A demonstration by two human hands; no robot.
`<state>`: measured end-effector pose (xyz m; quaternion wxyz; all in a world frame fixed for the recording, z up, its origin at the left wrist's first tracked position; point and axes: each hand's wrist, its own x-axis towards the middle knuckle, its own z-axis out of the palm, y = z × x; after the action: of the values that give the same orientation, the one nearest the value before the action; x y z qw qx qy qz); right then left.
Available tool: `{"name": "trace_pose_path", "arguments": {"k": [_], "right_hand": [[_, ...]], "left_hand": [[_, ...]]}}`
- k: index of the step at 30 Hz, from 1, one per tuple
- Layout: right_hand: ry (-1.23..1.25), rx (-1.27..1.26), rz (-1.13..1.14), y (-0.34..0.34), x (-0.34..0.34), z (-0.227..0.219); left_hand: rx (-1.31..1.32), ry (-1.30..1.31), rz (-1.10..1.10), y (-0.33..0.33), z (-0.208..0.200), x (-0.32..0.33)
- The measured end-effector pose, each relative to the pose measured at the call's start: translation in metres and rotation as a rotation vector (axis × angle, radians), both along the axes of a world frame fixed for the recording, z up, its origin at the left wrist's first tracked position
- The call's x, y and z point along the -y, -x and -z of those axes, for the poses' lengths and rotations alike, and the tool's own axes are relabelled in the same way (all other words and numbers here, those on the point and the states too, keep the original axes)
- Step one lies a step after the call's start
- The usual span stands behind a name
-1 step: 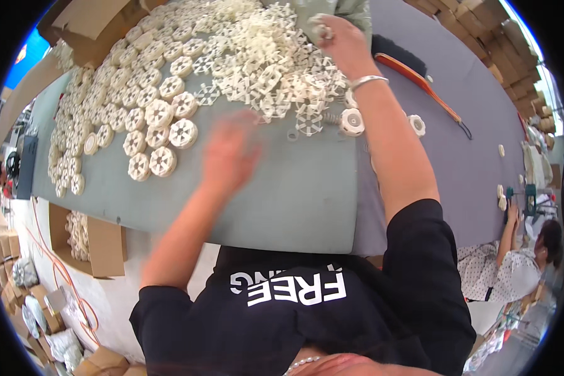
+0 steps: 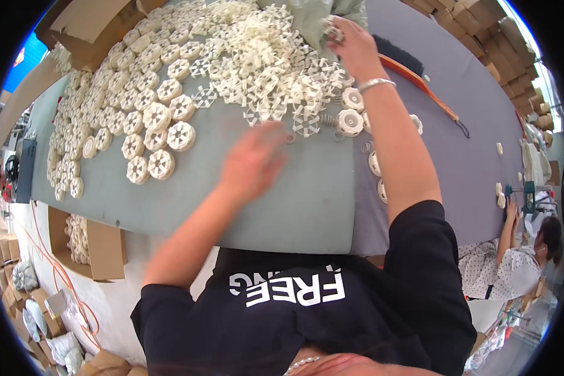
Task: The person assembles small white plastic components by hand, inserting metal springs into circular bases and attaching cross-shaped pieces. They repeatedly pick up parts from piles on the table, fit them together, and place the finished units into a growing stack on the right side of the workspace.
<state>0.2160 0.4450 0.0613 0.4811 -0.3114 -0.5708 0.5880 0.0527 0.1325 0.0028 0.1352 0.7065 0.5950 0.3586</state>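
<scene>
My left hand (image 2: 255, 160), its fingers smeared by motion, is over the green tabletop at the near edge of a heap of cream star-shaped plastic pieces (image 2: 263, 59). My right hand (image 2: 355, 49) reaches to the far side beside a crumpled translucent bag (image 2: 316, 15). Its fingers are closed on small pale parts (image 2: 333, 30), too small to name. By my right forearm lie white round caps (image 2: 349, 122), a coil spring (image 2: 328, 118) and a thin ring-like coil (image 2: 366, 147). Left of the heap sit many round cream wheel-like pieces (image 2: 161, 164) with star-shaped centres.
An orange-handled brush (image 2: 420, 84) lies right of my forearm on the grey cloth (image 2: 457, 182). Cardboard boxes stand at the far left (image 2: 94, 31) and below the table's left edge (image 2: 106, 250). A co-worker (image 2: 514, 263) is at the right by a green tool (image 2: 529, 197).
My left hand has shifted right and slightly nearer to me. My right hand has moved a little right and nearer, still closed. More round caps show beside my right forearm.
</scene>
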Motion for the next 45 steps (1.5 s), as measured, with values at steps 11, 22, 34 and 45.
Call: {"name": "trace_pose_path", "arguments": {"k": [11, 22, 34, 45], "right_hand": [[-0.131, 0.877, -0.039, -0.115, -0.006, 0.05], [-0.408, 1.086, -0.267, -0.077, 0.012, 0.044], [-0.855, 0.901, -0.539, -0.07, 0.167, 0.018], [-0.348, 0.596, -0.484, -0.087, 0.264, 0.023]], "left_hand": [[-0.276, -0.118, -0.092, -0.05, 0.029, -0.106], [-0.046, -0.101, 0.002, -0.077, 0.021, -0.083], [0.149, 0.006, -0.157, -0.027, 0.016, 0.048], [1.297, 0.179, -0.142, -0.069, -0.005, 0.072]]}}
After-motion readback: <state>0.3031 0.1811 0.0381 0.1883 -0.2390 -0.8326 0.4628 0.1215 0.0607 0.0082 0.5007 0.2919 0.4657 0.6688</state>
